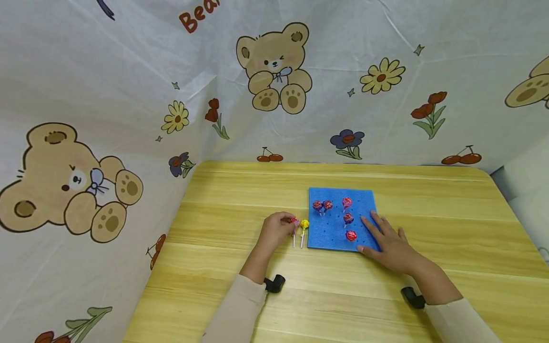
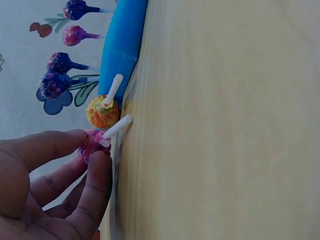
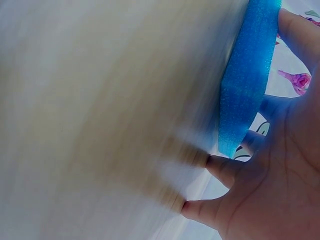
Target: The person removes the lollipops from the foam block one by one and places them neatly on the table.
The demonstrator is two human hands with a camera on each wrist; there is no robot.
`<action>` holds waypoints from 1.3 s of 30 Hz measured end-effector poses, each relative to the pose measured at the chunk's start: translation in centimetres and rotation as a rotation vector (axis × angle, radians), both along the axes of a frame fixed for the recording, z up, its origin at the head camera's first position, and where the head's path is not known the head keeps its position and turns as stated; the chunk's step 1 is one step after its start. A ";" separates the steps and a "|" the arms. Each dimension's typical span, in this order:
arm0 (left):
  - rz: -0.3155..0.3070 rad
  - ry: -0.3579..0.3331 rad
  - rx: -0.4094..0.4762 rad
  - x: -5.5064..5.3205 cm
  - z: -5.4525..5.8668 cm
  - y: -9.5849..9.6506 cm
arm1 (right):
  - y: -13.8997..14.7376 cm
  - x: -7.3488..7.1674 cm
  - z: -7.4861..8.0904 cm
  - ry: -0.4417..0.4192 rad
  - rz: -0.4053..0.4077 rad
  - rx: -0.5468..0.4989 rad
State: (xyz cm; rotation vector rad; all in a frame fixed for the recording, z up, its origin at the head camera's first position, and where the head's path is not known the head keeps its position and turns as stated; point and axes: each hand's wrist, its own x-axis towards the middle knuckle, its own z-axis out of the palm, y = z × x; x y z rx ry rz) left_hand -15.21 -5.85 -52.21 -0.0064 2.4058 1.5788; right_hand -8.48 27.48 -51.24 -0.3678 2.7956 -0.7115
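Observation:
My left hand (image 1: 274,232) pinches a pink-wrapped lollipop (image 2: 95,143) by its head between thumb and fingers, its white stick pointing at the table. Beside it lies a yellow lollipop (image 1: 304,224), just left of the blue foam board (image 1: 328,238). Several lollipops stand upright in the board: two dark purple-red ones near its left side, including one lollipop (image 1: 317,206), and a column with a pink lollipop (image 1: 347,202), a dark lollipop (image 1: 348,218) and a red lollipop (image 1: 351,236). My right hand (image 1: 392,247) rests spread on the board's right edge, some fingertips touching the table.
The board lies flat on a wooden table (image 1: 214,262) and has small holes in its top. A white cloth (image 1: 334,43) printed with bears and flowers hangs behind the table and along its left side. Each wrist wears a black camera mount (image 1: 276,284).

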 end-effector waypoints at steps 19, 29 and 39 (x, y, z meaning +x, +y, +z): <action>-0.015 0.027 -0.042 0.0 -0.3 0.0 | 0.1 -0.2 0.1 -0.028 0.005 0.025; -0.010 0.084 -0.104 0.2 0.3 -0.4 | 0.1 -0.2 0.3 -0.029 0.005 0.024; 0.022 0.160 -0.024 0.3 1.2 -0.9 | 0.1 -0.2 0.3 -0.029 0.005 0.024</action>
